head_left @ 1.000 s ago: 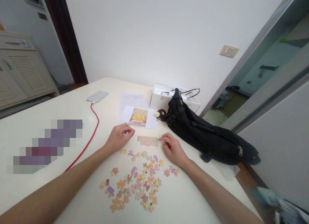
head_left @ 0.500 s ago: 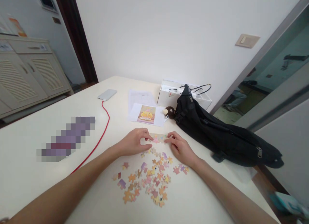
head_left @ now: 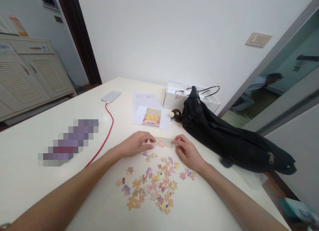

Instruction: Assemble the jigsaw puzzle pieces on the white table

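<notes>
my left hand (head_left: pixel 136 145) is resting on the table (head_left: pixel 37 131), fingers curled together, fingertips touching the left end of the joined puzzle strip (head_left: pixel 163 143). can't tell if a loose piece is pinched under them. my right hand (head_left: pixel 188 152) is at the strip's right end, fingers bent, tips pressing its edge, not clamped around anything. the strip lies flat between both hands, just in front of the reference picture (head_left: pixel 151 117), which sits on a white sheet.

loose puzzle pieces (head_left: pixel 152 184) are scattered on the table just on my side of the hands, mostly orange, pink and purple. a few lie apart to the left near my left forearm, a few by my right wrist.

a black bag (head_left: pixel 231 138) lies along the right side of the table, near my right hand but not touching it. a small brown round toy (head_left: pixel 176 114) sits against the bag's far end, beside the picture. a white box (head_left: pixel 190 98) stands behind the bag with a black cord over it. a red cable (head_left: pixel 106 131) runs from a grey phone (head_left: pixel 111 96) toward me, left of my left arm.
</notes>
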A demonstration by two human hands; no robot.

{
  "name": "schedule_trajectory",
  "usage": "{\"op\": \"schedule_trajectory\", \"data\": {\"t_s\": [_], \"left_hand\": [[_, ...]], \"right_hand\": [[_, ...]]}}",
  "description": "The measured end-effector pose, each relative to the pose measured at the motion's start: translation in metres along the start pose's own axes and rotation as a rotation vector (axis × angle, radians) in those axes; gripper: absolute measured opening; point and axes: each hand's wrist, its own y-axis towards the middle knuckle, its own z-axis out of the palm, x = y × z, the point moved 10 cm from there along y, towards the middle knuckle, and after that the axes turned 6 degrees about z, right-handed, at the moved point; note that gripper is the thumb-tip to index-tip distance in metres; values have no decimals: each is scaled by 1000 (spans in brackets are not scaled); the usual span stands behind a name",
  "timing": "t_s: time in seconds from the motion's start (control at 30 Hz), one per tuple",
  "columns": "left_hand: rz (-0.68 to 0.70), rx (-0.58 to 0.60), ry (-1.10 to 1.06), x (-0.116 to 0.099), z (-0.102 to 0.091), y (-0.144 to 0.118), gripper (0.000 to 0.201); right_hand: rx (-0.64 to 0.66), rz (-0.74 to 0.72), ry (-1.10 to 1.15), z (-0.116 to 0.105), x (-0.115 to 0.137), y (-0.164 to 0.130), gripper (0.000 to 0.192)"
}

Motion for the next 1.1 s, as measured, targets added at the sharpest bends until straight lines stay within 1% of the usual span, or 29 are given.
{"op": "schedule_trajectory", "data": {"t_s": [0.07,0.13,0.2,0.27,0.37,0.47,0.53,0.7,0.8,0.9,1.1], "left_hand": [[31,49,-42,6,-5,-3,19],[46,33,-24,10,-15,-7,27],[2,-19,52,15,-24,-9,28],[-87,-56,147,20,-26,-10,27],[-205,-73,284,23,-20,-10,24],[-223,-55,362,18,-11,-9,18],[-226,-24,335,17,-8,-9,14],[-308,55,180,27,-2,-11,13],[-304,30,153,28,-3,-8,9],[-288,-12,178,27,-5,-7,8],[-265,40,203,20,0,-7,13]], "right_hand": [[4,0,3,0,0,0,35],[-1,-9,9,0,0,0,36],[-5,-18,15,-1,1,0,37],[-5,-18,18,-1,2,0,37],[-3,-9,17,-1,2,0,38],[-8,-6,17,-2,2,0,38],[-10,-11,19,-2,2,0,38],[-7,-19,26,-1,1,0,36],[-2,-21,23,0,1,0,37],[3,-20,16,0,1,0,36],[9,-9,9,0,0,0,35]]}}
